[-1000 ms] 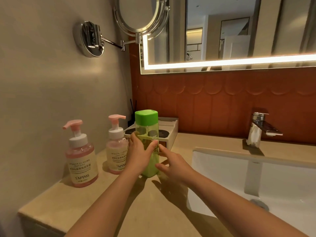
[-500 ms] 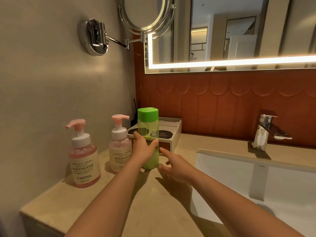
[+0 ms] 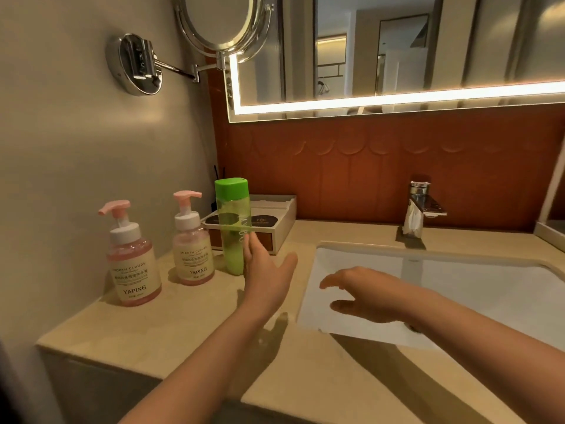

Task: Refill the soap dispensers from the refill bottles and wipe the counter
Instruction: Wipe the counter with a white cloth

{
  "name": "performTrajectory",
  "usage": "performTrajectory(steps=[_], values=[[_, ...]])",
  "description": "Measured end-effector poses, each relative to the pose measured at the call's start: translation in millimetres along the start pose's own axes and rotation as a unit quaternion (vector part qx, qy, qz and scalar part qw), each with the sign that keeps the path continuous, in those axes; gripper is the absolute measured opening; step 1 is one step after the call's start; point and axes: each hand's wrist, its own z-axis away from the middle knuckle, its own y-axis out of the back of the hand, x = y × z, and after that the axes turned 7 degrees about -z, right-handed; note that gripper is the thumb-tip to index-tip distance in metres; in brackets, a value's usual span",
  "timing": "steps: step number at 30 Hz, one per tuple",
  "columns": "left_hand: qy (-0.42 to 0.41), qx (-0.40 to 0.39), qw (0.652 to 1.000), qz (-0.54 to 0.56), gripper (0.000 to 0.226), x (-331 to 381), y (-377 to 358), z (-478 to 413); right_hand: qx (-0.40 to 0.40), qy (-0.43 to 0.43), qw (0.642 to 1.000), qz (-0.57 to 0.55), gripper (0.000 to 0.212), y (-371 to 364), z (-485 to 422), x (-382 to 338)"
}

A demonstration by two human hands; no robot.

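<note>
My left hand (image 3: 266, 272) is released: the fingers are straight and close together, the thumb is splayed out to the right, and it holds nothing. Its fingertips (image 3: 251, 241) reach up along the right edge of the green refill bottle (image 3: 232, 231). I cannot tell whether they touch the plastic or stop just short of it. My right hand (image 3: 363, 296) is released as well, palm down with the fingers loosely spread. It hovers over the left part of the sink (image 3: 477, 280), well apart from the bottle.

The bottle stands upright on the counter (image 3: 183, 328), just left of my left hand, with its bright green cap (image 3: 231, 188) on. Its lower part looks a denser green than the upper.

Just beside it on the left stands the first soap dispenser (image 3: 194, 249). The second soap dispenser (image 3: 134, 261) is further left and nearer to me. Both are upright with pink pump heads, white collars, pale labels and pink liquid inside, and neither hand touches them.

Behind the bottle a white tray (image 3: 286, 221) sits on the counter near the red-brown tiled wall (image 3: 367, 172), with dark round items in it. A chrome faucet (image 3: 419, 209) stands at the back of the sink, beyond my right hand. Above the tiles hangs a mirror (image 3: 397, 56) with a lit edge. A round mirror (image 3: 223, 22) juts out on a chrome arm (image 3: 174, 67) fixed to the beige side wall.
</note>
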Motion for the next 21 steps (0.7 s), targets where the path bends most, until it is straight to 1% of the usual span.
performTrajectory(steps=[3,7,10,14,18,21], values=[[-0.071,-0.100,0.992,-0.033,0.067,19.7,-13.9,36.4,0.001,-0.011,0.999,0.033,0.041,4.5,42.0,7.5],[-0.157,-0.236,0.957,-0.055,0.048,44.4,-40.7,73.3,0.006,-0.035,0.998,0.050,0.040,8.0,98.5,15.8],[-0.228,-0.290,0.924,-0.098,0.037,63.8,-63.1,92.4,0.002,-0.079,0.995,0.063,0.041,7.8,140.3,27.7],[-0.286,-0.354,0.885,-0.102,0.029,97.4,-96.3,113.0,-0.001,-0.148,0.987,0.055,0.043,10.8,200.5,56.6],[-0.339,-0.438,0.827,-0.094,0.028,133.1,-134.4,138.7,0.000,-0.221,0.975,0.030,0.042,19.4,260.0,95.7],[-0.375,-0.474,0.791,-0.097,0.030,158.3,-158.9,157.5,0.002,-0.274,0.962,0.005,0.041,25.4,295.1,122.9]])
